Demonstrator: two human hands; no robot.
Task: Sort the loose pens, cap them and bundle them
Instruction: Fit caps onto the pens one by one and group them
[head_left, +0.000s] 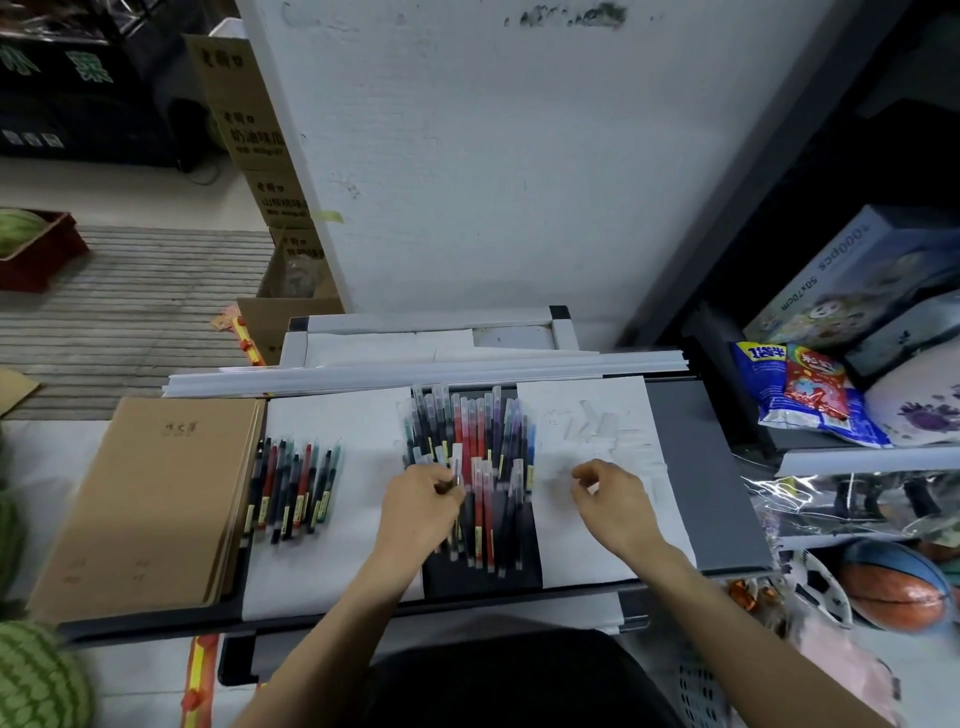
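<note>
Loose pens (483, 441) lie heaped mid-desk (701, 467). The left hand (421, 499) pinches one pen (451, 484) at the heap's left side. The right hand (613, 499) curls near clear caps (597, 426), though whether it holds anything is unclear. A sorted row (293, 483) and a brown notebook (150, 499) lie toward the left edge.

Brown notebook (145, 499), basketball (893, 587), snack bags (800, 389).

Bare forearms at seven and five o'clock end in the left hand (421, 499) and right hand (615, 501), with a black garment (498, 680) at six o'clock.
</note>
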